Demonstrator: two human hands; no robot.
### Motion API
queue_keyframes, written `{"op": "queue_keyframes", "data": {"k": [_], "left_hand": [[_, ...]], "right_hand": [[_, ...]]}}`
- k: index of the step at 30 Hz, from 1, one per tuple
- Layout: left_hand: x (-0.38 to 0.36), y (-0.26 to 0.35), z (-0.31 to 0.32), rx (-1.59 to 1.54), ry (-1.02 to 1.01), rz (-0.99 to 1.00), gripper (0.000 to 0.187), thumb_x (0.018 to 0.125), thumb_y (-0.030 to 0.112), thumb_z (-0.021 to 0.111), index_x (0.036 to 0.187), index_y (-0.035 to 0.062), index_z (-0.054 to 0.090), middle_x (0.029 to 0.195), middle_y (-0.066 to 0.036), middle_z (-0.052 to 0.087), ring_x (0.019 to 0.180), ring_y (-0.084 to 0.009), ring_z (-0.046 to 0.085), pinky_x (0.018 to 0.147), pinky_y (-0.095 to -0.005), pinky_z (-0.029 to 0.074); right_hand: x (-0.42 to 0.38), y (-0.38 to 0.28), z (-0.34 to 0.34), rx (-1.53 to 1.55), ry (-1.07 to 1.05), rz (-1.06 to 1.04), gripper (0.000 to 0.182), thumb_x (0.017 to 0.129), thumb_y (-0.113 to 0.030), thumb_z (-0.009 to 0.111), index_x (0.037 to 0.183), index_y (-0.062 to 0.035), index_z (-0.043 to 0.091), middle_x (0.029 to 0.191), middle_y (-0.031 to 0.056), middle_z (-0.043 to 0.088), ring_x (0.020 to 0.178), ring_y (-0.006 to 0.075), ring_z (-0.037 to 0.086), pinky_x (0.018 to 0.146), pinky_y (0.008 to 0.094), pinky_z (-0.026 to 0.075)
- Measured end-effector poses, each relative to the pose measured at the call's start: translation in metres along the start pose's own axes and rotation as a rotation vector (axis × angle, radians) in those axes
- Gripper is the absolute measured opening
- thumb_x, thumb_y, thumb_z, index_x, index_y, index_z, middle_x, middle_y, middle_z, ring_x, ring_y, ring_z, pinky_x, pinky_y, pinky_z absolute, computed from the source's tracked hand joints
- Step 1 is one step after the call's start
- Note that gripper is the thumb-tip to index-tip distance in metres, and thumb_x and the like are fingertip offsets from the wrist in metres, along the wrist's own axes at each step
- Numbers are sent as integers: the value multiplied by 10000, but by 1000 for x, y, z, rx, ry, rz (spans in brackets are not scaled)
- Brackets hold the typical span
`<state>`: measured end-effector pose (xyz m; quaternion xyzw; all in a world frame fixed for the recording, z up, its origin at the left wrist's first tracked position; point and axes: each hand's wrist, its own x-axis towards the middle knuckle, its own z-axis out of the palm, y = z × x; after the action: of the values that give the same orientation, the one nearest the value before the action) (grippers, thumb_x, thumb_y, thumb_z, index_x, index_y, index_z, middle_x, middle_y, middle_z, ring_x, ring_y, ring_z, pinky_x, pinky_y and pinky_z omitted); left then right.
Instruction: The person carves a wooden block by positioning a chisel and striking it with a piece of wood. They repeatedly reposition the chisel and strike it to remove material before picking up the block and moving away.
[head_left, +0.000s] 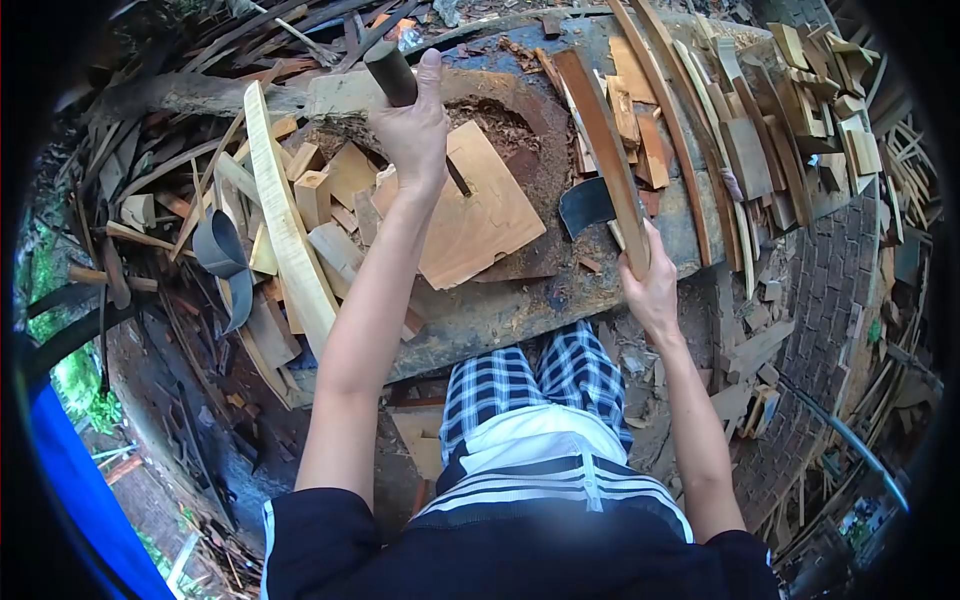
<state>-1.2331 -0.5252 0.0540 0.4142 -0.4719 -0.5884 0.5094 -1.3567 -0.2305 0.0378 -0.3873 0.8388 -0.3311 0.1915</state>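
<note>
My left hand (412,135) is wrapped round a tool with a dark cylindrical handle (390,72), whose thin dark shaft points down at a square wooden block (480,205). Whether its tip touches the block, I cannot tell. My right hand (652,280) grips the near end of a long brown wooden strip (600,135), which slants away up and to the left. Beside the strip, a curved dark piece (586,205) lies on the worktable (560,303). The block rests on the table between my hands.
A long pale board (287,225) and wood offcuts (312,195) lie at the left, by a curled dark sheet (220,250). Long strips (675,130) and stacked pieces (745,155) cover the right side. Blue material (80,490) hangs at the lower left.
</note>
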Motion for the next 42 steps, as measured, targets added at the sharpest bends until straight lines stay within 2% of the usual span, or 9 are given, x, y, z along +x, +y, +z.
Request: {"op": "queue_keyframes", "data": {"k": [15,17,21,28,29,31,35,38,42], "left_hand": [[24,-18,5,209,73,159,351,886,307,755,755,73,530,560,35,470,410,-49,417,370,-224,333],[23,-21,7,166,30,118,345,881,306,762,769,68,539,553,36,466,412,-48,420,369,-229,330],[19,-15,10,103,-19,138,399,893,391,738,756,40,607,624,65,542,589,-37,469,540,-233,384],[23,-19,5,110,-86,130,383,892,374,744,759,35,625,616,60,546,587,-36,462,545,-232,395],[24,-19,5,75,-103,137,381,892,367,745,751,38,613,615,56,544,589,-37,462,546,-233,396],[21,-20,11,83,-91,205,383,890,362,748,745,40,600,618,54,543,591,-39,463,549,-232,397],[22,-22,10,90,-119,207,366,877,328,761,743,44,574,628,44,540,594,-48,472,560,-235,406],[21,-18,11,105,-90,153,352,870,318,759,749,43,577,626,37,547,584,-58,483,562,-248,419],[20,-18,17,175,-94,173,348,875,336,740,771,36,597,629,15,571,588,-72,514,584,-261,442]], "right_hand": [[65,1,1,137,-224,-21,550,871,-70,624,1389,-46,441,1041,227,667,969,329,685,826,398,518],[74,-13,2,132,-264,-21,565,851,-63,625,1385,-53,440,1110,254,656,1061,397,651,888,434,513],[80,-38,4,111,-237,-79,557,860,-75,630,1384,-70,439,1103,261,657,1050,402,654,885,436,510],[144,-127,-26,-10,-144,-319,593,876,-175,671,1417,-105,438,1119,209,673,961,305,690,818,420,572],[151,-140,-28,17,-105,-429,533,911,-166,654,1396,-73,453,823,1,513,725,112,528,663,302,473],[168,-166,-40,-98,-70,-488,632,853,-138,657,1437,-119,417,1126,212,668,967,294,690,842,427,560],[175,-245,-55,13,-156,-282,705,867,-40,532,1523,-154,301,1043,142,640,753,230,614,638,387,537],[192,-256,-47,-895,-478,-248,665,851,62,451,1492,-85,352,1131,155,627,789,193,623,619,280,543],[190,-269,-50,-269,-165,-428,748,862,103,442,1535,-192,300,1252,188,591,806,224,635,669,297,569]]}}
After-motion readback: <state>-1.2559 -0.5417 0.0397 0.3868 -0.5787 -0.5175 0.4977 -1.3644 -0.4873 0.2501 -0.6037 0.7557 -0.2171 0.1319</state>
